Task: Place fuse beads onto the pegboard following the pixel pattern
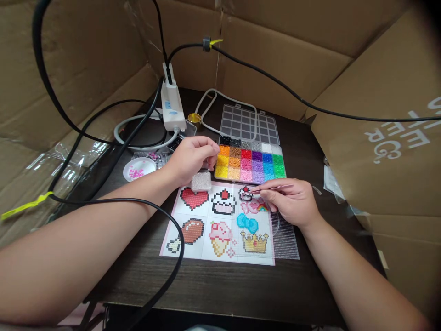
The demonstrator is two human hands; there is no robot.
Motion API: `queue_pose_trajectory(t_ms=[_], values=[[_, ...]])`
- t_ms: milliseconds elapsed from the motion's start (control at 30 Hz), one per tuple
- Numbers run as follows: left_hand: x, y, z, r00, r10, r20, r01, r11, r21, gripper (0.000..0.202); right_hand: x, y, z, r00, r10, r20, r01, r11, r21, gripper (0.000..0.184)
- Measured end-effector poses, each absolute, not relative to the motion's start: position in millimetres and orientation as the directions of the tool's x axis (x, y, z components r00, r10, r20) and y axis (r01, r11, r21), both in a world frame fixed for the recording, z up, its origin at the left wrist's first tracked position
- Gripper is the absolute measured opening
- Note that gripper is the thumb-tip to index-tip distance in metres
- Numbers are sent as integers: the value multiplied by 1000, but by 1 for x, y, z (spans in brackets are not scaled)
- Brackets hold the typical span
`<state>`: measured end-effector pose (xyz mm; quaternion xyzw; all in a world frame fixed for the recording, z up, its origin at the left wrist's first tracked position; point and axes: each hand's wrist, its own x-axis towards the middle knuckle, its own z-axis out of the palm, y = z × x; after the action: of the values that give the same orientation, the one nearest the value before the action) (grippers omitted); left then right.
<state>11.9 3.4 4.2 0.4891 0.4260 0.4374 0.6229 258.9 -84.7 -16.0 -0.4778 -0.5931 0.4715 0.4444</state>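
Observation:
My right hand pinches a pair of thin tweezers. Their tips point left at a small cupcake of beads with a red top, on a clear pegboard lying partly over the pattern sheet. My left hand hovers over a small clear box of white beads, fingers curled together; whatever they may hold is hidden. Printed on the sheet are a heart, a cupcake, an ice cream and a crown. A blue bead bow lies above the crown.
Behind the sheet stands a sorted bead case, its clear lid folded back. A white dish with pink beads is at left. A power strip and a yellow cup stand farther back. A black cable crosses in front.

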Motion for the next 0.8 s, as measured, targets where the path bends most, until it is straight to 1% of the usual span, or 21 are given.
queue_pose_trajectory(t_ms=[267, 800], values=[[12, 4, 3, 246, 964, -98, -132, 134, 982, 9, 259, -84, -17, -153, 985, 77, 128, 97, -987, 8], [12, 4, 2, 250, 964, -94, -131, 130, 983, 9, 256, -84, -11, -144, 986, 84, 157, 106, -982, 8]])
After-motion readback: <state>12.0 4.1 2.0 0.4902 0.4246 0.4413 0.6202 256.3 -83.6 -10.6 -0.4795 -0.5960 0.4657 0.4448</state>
